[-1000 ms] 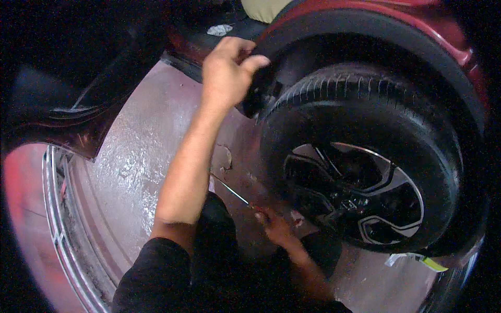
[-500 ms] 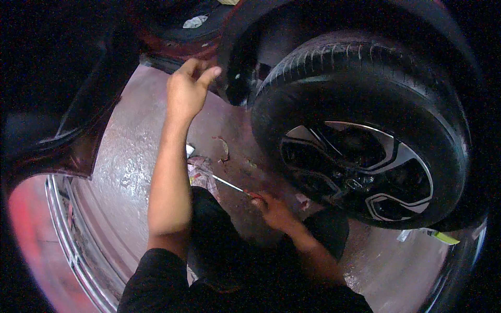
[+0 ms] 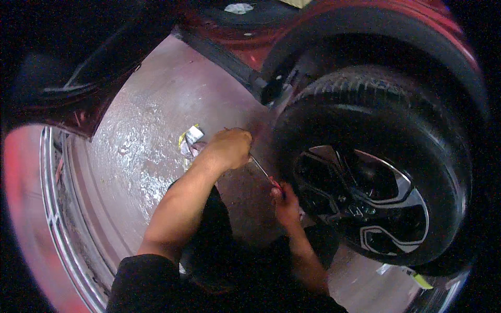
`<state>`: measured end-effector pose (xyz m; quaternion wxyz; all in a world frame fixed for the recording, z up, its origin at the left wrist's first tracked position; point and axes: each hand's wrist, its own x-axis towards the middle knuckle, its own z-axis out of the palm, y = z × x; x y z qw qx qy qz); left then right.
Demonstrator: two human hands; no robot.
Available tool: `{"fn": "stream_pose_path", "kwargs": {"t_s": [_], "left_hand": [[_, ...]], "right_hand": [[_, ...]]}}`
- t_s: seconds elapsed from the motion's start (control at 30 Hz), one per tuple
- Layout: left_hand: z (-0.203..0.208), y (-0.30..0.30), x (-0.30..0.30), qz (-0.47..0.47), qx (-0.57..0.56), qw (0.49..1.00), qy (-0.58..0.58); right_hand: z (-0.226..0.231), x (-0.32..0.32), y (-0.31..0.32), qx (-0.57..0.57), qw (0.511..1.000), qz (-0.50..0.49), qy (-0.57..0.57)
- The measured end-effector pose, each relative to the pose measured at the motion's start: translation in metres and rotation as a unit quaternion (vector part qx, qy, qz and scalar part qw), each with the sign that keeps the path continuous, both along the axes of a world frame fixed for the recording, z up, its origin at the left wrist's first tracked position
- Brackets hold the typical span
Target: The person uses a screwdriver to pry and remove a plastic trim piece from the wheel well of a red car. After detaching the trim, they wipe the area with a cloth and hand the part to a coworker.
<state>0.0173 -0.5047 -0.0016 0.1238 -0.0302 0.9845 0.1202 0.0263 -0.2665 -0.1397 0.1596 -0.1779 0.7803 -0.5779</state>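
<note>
My right hand (image 3: 286,205) is closed around the red and dark handle of a screwdriver (image 3: 265,171). Its thin metal shaft slants up and left until it meets my left hand (image 3: 233,147). The fingers of that hand are curled together at the shaft's far end; what they pinch, and the tip itself, are hidden. Both hands are low over the floor, left of a car wheel with a black tyre (image 3: 355,115) and a black and silver rim (image 3: 412,201).
Red car bodywork (image 3: 235,39) arches over the wheel. An open dark door panel (image 3: 68,99) is at the left. A white and yellow packet (image 3: 194,134) lies on the wet-looking floor (image 3: 135,125). By the tyre's lower edge lies a yellow-green item (image 3: 422,281).
My left hand has come down from beside the car's sill to the screwdriver's far end, its fingers now curled. The right hand and screwdriver have shifted slightly right. The view has tilted.
</note>
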Motion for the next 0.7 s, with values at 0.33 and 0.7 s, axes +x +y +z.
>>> {"fn": "stream_pose_path", "kwargs": {"t_s": [0.33, 0.7], "left_hand": [[-0.014, -0.037, -0.011, -0.006, -0.008, 1.0, -0.022], [-0.041, -0.069, -0.021, 0.012, -0.009, 0.989, -0.147]], "right_hand": [[-0.005, -0.023, -0.049, 0.023, 0.991, -0.007, 0.134], [0.107, -0.134, -0.212, -0.134, 0.98, -0.13, 0.073]]}}
